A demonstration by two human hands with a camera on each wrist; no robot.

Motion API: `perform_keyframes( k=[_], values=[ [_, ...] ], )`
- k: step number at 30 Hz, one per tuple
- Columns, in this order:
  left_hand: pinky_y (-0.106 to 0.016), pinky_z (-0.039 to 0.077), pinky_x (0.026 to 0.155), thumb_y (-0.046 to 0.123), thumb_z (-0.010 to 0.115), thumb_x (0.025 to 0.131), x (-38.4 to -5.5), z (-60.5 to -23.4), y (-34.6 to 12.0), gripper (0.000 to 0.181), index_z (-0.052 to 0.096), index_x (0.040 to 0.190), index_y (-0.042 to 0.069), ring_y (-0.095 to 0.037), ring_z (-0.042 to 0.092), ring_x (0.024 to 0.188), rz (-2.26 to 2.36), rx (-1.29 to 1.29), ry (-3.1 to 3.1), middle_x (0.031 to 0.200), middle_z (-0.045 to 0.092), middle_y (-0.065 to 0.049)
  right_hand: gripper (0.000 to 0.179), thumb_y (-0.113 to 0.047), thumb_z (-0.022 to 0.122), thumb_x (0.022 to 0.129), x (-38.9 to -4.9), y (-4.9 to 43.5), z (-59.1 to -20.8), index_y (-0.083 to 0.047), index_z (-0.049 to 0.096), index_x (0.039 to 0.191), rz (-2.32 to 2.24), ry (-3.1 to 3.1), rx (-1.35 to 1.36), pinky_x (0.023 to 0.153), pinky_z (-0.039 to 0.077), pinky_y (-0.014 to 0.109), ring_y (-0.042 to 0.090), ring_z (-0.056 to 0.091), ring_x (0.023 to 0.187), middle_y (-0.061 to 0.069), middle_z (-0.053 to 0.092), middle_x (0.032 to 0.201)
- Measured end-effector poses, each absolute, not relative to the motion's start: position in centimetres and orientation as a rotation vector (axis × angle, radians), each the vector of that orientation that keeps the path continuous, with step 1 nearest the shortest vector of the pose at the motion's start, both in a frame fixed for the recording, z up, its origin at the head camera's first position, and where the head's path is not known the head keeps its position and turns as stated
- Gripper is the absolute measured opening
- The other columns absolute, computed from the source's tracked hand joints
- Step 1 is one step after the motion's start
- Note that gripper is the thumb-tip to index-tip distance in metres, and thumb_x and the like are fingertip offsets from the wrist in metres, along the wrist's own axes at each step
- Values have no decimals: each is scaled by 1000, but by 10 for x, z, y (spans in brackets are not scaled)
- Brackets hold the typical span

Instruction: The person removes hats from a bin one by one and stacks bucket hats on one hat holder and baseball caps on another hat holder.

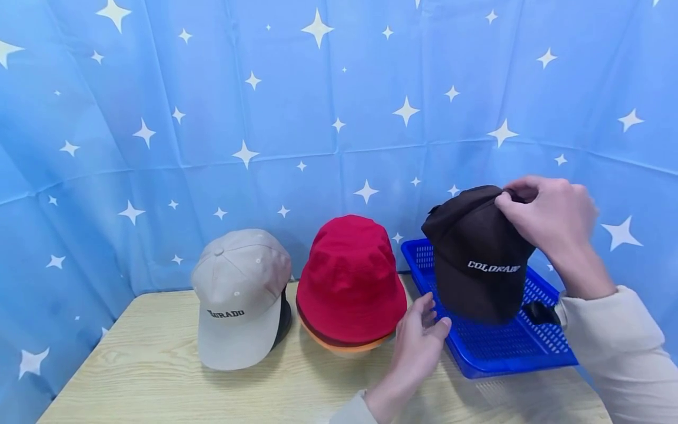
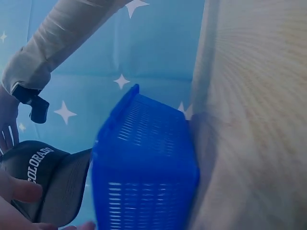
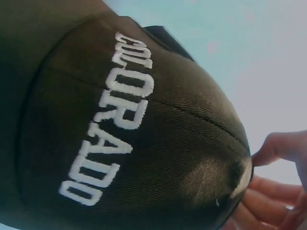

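Over the blue basket (image 1: pixel 477 368), my right hand (image 1: pixel 556 212) pinches the top of a dark baseball cap (image 1: pixel 479 247) lettered COLORADO, its brim hanging down. The right wrist view shows the cap (image 3: pixel 192 143) up close, thumb and fingers (image 3: pixel 268 201) gathered at its crown. My left hand (image 1: pixel 415 341) is held apart from the cap at the basket's left side, fingers spread and relaxed, holding nothing. To its left sits a red bucket hat (image 1: pixel 349 277), stacked on others with dark and orange rims. Further left, a beige cap (image 1: pixel 241 288) rests over a black one (image 1: pixel 285 318).
The mesh-sided basket (image 2: pixel 144 163) stands at the right of a light wooden table (image 1: pixel 148 353). A blue curtain with white stars (image 1: pixel 318 118) hangs behind and around the table.
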State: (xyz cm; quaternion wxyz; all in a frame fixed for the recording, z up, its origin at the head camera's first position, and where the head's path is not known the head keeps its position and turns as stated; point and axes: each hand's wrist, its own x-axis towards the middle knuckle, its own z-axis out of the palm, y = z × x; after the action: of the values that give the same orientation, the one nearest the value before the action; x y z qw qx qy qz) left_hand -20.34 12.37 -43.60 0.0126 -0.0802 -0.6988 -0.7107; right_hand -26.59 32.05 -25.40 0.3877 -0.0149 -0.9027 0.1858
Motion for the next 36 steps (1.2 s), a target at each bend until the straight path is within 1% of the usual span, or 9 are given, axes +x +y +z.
perform_keyframes(
  k=[4,7,10,13,17,22,26,31,36],
  values=[
    [-30,61,94,21,70,97,-201,-425,119,51,54,145,23,-11,70,113,-2227,-218,-2154,132,65,8,35,-35,58,91,-249,308,-246,-10,80,104,499,-2283,-31,48,34,36,39,58,81,24,76,94],
    [-28,63,82,16,70,97,-201,-419,116,53,52,146,24,-8,71,98,-2314,-190,-2093,123,64,6,35,-34,60,92,-239,299,-241,-9,80,104,526,-2266,-15,48,34,34,34,57,80,23,76,95],
    [-33,65,75,4,68,96,-202,-417,113,49,54,141,17,-15,73,91,-2466,-237,-1942,117,65,-2,32,-35,62,91,-228,293,-238,-12,81,102,561,-2245,-1,49,34,30,12,54,76,19,78,92],
    [-40,66,72,-8,64,94,-201,-414,110,39,57,128,9,-23,75,89,-2624,-317,-1794,109,68,-8,29,-36,62,90,-218,287,-236,-17,82,100,582,-2217,9,49,34,27,-10,43,68,-19,74,73],
    [-45,66,73,-16,61,91,-199,-410,100,30,57,113,4,-22,75,86,-2743,-394,-1727,99,69,-7,27,-34,63,90,-207,281,-236,-19,83,100,620,-2150,26,52,31,17,-27,38,64,-58,40,66],
    [-51,64,77,-17,62,90,-193,-400,77,28,54,111,0,-19,75,81,-2702,-503,-1742,102,73,-17,22,-28,70,91,-197,274,-238,-12,82,102,750,-2026,117,65,34,4,-32,47,67,-55,49,74],
    [-43,66,75,-14,63,92,-188,-394,57,27,52,114,-3,-18,75,81,-2627,-583,-1769,107,71,-24,21,-24,73,93,-190,268,-242,-14,81,108,846,-1973,180,72,40,1,-29,56,76,-51,56,83],
    [-38,66,74,-9,65,94,-183,-386,30,28,50,117,-4,-15,73,81,-2585,-582,-1799,107,70,-20,25,-24,62,100,-182,263,-255,-20,75,122,934,-1994,114,82,42,2,-20,59,92,-40,60,98],
    [-36,66,77,-5,68,94,-182,-382,-3,30,48,118,-7,-14,74,84,-2450,-570,-1861,113,69,-30,25,-14,52,102,-183,252,-276,-15,70,120,1023,-2039,97,85,43,8,-10,60,99,-22,67,108]
  ],
)
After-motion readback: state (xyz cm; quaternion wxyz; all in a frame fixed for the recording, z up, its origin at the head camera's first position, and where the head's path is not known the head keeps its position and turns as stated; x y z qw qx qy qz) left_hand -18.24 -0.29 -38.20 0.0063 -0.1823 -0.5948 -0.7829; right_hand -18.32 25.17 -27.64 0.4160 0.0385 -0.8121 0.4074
